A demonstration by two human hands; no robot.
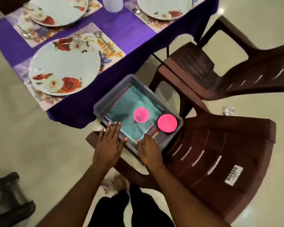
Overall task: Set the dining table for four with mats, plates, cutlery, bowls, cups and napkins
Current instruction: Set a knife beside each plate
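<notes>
A grey tub (111,94) rests on a brown chair seat beside the table. Folded teal napkins (138,102) lie in it, with a pink cup (141,115) on them and a pink bowl (167,123) at the tub's right corner. My left hand (108,145) lies flat with spread fingers over the tub's near-left rim. My right hand (149,149) rests at the near rim, its fingertips at the napkins' edge; neither hand holds anything. On the purple tablecloth (121,30), flowered plates (64,69) sit on floral mats (110,48) with spoons (99,36).
The brown plastic chair (220,161) under the tub faces me; a second brown chair (236,71) stands to the right of the table. A white container (112,4) stands mid-table. A dark stand (10,194) is at lower left. Pale floor tiles surround everything.
</notes>
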